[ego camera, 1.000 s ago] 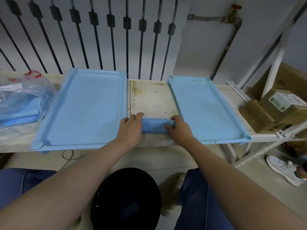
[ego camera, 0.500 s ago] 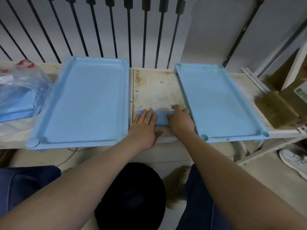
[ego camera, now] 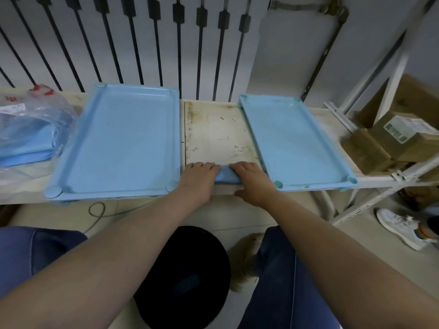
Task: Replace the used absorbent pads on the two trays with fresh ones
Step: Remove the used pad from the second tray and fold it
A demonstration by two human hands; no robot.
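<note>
A: Entry, head view. What is hidden or cut off?

B: The folded blue pad shows only as a wedge between the two hands; both its ends lie under them. The left hand lies palm down on its left end, fingers flat and together. The right hand covers the right end, fingers forward, thumb spread toward the front edge of the worktop.

A: Grip state?

B: Neither hand is closed around the pad. Both press flat on top, open. Whether any fingertip curls under it I cannot tell.

A: Where does the pad sit?

B: On the stained bare strip of worktop between the trays, close to the front edge. The left tray and the right tray flank it; both interiors look bare. The right tray's inner rim is just beside the right hand.

A: Other unclear items?

B: At the left end of the worktop, a clear plastic bag holds blue folded sheets; it is cut by the frame edge, its label unreadable. Cardboard boxes sit on the rack at the right end. Below, a black round bin stands on the floor between the knees, its contents too dark to read.

A: Open room?

B: The strip behind the hands is free up to the back edge. Both trays overhang the front edge slightly.
</note>
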